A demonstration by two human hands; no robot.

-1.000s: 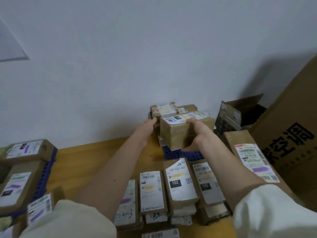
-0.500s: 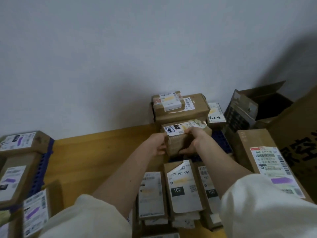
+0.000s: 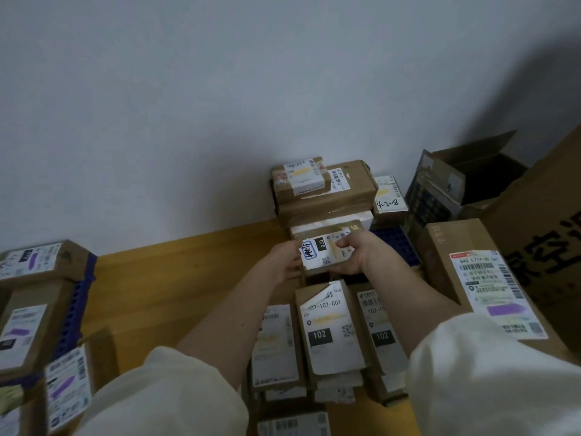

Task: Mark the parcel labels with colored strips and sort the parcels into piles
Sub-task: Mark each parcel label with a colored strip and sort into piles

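In hand: left hand [image 3: 284,262] and right hand [image 3: 358,254] grip a small parcel [image 3: 325,251], fingers curled round its ends.
Done: many labels already striped, piled.
Left: placing this one; remaining count unclear.

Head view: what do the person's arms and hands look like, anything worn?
Both hands are bare: the left hand and right hand show no gloves, and no rings or watch can be seen. The forearms are bare too. Loose cream-white sleeves, left sleeve and right sleeve, are pushed up the forearms. The fabric is plain, with no markings or logos.
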